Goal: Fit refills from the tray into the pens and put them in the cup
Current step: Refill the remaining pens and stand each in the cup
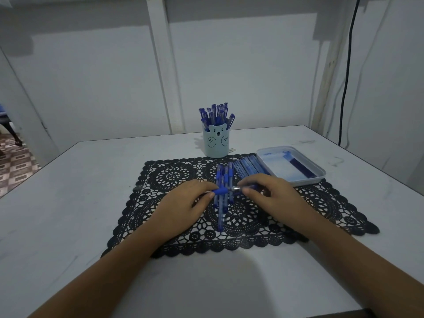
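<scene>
The pen [249,187] is lying left to right between both hands, above the loose pens [221,210] on the mat [174,175]. The left hand [183,203] is pinching the blue grip piece [219,191]. The right hand [270,196] is pinching the pen, whose metal tip is pointing at the left fingers [207,186], nearly inside the piece. The cup [215,145] is standing well behind, and the tray [308,180] is nearer the right hand.
</scene>
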Tool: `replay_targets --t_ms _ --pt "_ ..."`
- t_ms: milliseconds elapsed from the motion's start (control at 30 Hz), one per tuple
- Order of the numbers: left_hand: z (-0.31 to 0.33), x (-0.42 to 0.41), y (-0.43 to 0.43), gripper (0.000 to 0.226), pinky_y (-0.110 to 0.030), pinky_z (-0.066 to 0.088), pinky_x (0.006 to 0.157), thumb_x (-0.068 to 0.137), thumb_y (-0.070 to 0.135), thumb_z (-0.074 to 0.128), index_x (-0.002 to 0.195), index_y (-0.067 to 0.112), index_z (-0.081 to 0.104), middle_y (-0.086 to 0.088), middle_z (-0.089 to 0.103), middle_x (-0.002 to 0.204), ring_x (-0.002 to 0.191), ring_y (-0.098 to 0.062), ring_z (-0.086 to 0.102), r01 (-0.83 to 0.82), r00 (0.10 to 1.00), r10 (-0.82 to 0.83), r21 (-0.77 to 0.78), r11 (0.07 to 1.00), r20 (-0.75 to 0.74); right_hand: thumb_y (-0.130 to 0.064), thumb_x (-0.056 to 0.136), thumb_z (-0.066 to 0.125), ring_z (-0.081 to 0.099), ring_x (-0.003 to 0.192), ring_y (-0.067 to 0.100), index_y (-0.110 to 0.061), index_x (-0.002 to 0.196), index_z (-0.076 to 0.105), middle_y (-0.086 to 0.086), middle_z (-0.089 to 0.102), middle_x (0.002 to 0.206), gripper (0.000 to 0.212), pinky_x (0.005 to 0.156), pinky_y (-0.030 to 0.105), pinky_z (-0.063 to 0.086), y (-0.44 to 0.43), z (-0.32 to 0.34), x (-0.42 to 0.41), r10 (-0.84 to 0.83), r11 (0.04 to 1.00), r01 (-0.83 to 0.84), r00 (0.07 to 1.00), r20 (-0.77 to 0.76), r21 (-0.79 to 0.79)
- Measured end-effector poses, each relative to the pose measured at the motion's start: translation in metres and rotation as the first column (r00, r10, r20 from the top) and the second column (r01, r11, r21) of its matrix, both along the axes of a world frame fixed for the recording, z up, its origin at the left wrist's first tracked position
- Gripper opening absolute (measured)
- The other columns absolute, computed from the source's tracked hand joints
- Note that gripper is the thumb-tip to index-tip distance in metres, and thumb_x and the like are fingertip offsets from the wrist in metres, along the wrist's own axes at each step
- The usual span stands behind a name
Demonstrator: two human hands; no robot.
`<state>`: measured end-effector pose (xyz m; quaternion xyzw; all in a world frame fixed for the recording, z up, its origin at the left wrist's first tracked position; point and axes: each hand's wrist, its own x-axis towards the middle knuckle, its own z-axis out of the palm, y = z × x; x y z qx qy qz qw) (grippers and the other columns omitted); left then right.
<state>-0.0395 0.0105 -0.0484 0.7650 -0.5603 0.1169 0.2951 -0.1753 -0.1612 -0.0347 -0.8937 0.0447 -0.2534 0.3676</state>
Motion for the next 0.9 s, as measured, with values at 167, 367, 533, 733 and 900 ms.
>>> replay_targets --t_ms 167,367,533,733,900 --pt "0.000 -0.008 -0.005 0.035 -0.007 0.034 0.067 0.090 0.042 0.039 0.108 0.024 0.063 0.016 0.054 0.083 0.078 0.001 0.045 -0.032 0.999 0.031 0.029 0.999 0.034 -0.020 0.087 0.060 0.058 0.064 0.003 -0.029 0.095 0.063 -0.008 0.065 0.076 0.012 0.062 0.014 0.045 0.003 -0.007 0.004 0.047 0.998 -0.046 0.999 -0.024 0.045" --pt "0.008 -0.009 -0.006 0.038 -0.024 0.040 0.058 0.086 0.047 0.032 0.091 0.028 0.065 0.009 0.061 0.072 0.066 -0.007 0.054 -0.066 0.997 0.071 0.109 0.992 -0.042 -0.010 0.085 0.062 0.055 0.069 -0.011 -0.013 0.093 0.064 -0.022 0.059 0.075 0.009 0.064 0.005 0.039 0.007 -0.010 0.006 0.099 0.995 -0.099 0.993 0.063 -0.006" --pt "0.012 -0.006 -0.007 0.027 -0.024 0.034 0.052 0.095 0.035 0.041 0.087 0.028 0.065 0.007 0.053 0.059 0.055 -0.008 0.047 -0.030 0.990 0.053 0.172 0.985 -0.132 -0.008 0.086 0.062 0.055 0.072 -0.012 -0.010 0.096 0.063 -0.022 0.058 0.081 0.011 0.065 0.004 0.039 0.008 -0.009 0.007 0.135 0.990 -0.129 0.987 0.092 -0.064" --pt "0.011 -0.001 -0.012 0.040 -0.029 0.046 0.076 0.090 0.038 0.040 0.113 0.015 0.063 0.004 0.063 0.097 0.086 -0.011 0.057 0.018 0.978 -0.035 0.086 0.996 0.207 -0.020 0.086 0.062 0.054 0.063 0.004 -0.033 0.088 0.043 -0.008 0.064 0.080 0.023 0.057 0.013 0.041 0.007 -0.008 0.011 0.071 0.997 -0.069 0.994 0.083 -0.029" --pt "0.009 -0.004 -0.016 0.032 -0.029 0.040 0.065 0.087 0.035 0.041 0.098 0.019 0.066 0.005 0.063 0.090 0.077 -0.015 0.056 -0.038 0.900 0.018 0.039 0.999 0.435 -0.022 0.086 0.061 0.057 0.069 0.011 -0.029 0.091 0.045 -0.008 0.062 0.083 0.018 0.064 0.024 0.047 0.006 -0.010 0.013 0.061 0.996 -0.055 0.994 0.088 -0.069"
